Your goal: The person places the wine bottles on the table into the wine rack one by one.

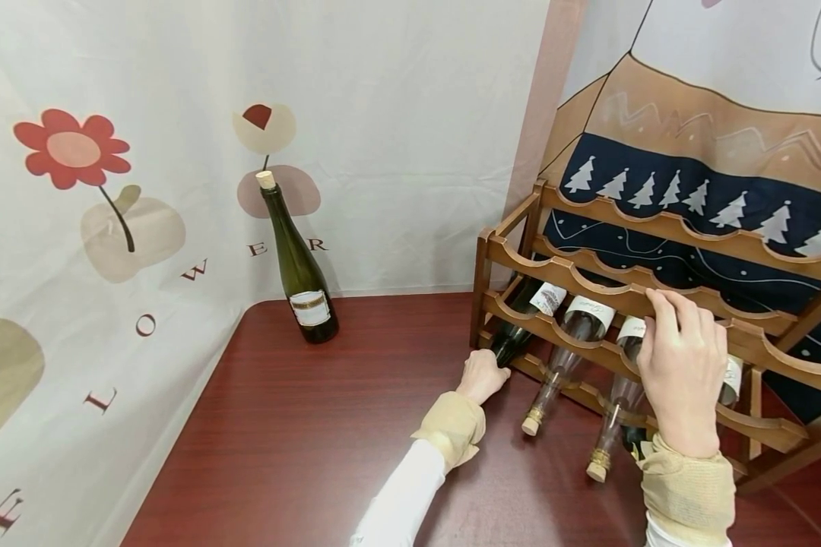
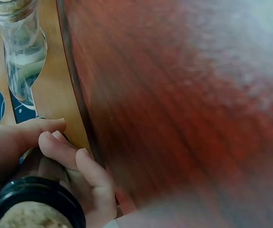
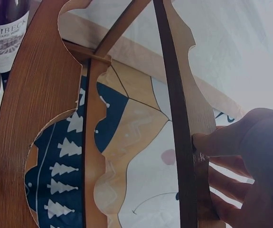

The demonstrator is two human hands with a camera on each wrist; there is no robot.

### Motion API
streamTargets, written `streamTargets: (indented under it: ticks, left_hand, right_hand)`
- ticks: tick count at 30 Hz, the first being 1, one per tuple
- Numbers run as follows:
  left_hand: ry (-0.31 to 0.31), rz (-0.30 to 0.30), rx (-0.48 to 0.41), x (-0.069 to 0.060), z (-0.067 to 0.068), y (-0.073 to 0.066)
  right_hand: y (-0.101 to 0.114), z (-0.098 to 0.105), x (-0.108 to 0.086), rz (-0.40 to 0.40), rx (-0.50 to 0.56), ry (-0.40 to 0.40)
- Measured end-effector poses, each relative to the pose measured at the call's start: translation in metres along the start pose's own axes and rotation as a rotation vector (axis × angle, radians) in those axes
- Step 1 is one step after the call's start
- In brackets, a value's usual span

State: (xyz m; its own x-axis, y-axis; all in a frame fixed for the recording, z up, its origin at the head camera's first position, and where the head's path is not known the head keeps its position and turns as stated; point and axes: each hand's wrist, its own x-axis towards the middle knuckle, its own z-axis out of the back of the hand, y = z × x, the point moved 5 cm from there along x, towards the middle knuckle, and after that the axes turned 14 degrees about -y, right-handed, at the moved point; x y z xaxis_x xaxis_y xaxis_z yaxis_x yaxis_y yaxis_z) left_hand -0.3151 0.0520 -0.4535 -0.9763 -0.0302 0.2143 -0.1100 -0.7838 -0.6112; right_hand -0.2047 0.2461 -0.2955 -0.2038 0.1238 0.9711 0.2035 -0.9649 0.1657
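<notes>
On the right of the head view stands a wooden wine rack (image 1: 616, 295) with scalloped rails. My left hand (image 1: 484, 376) grips the neck of a dark wine bottle (image 1: 508, 343) lying in the rack's leftmost place, below the top tier. The left wrist view shows fingers curled round that neck, just below its black ring (image 2: 36, 192) and cork. My right hand (image 1: 684, 365) holds the rack's top front rail. In the right wrist view its thumb lies on one face of the rail (image 3: 186, 142), with the other fingers beyond.
Two clear corked bottles, one nearer the left (image 1: 559, 372) and one by my right arm (image 1: 619, 395), jut from the rack. Another labelled bottle (image 1: 732, 376) lies behind my right hand. A green corked bottle (image 1: 301, 266) stands upright at the back of the red-brown table (image 1: 356, 425).
</notes>
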Motion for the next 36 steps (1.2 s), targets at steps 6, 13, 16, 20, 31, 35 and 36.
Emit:
streamTargets:
  ticks: [6,13,16,20,31,35,36]
  left_hand:
    - [0.003,0.016,0.005,0.002,-0.001,-0.002]
    - [-0.014,0.027,0.014,0.004,-0.003,-0.004]
    - [-0.013,0.070,0.021,0.004,-0.003,-0.004]
    - [-0.009,0.137,0.028,0.002,-0.004,-0.002]
    - [-0.033,0.103,0.086,-0.004,-0.002,-0.006]
    - [-0.054,0.084,0.113,-0.008,0.003,-0.009]
    - [-0.061,0.082,0.118,-0.008,0.005,-0.009]
  right_hand:
    - [0.000,0.000,0.000,0.002,-0.001,-0.001]
    - [0.000,0.001,0.000,0.006,0.001,-0.002]
    - [0.000,0.000,0.000,0.008,-0.002,-0.003]
    - [0.000,0.000,0.000,0.008,-0.001,-0.001]
    - [-0.001,-0.001,-0.001,0.003,-0.001,-0.003]
    - [0.000,0.000,-0.001,0.006,-0.003,-0.004]
    - [0.000,0.000,0.000,0.006,-0.005,-0.004]
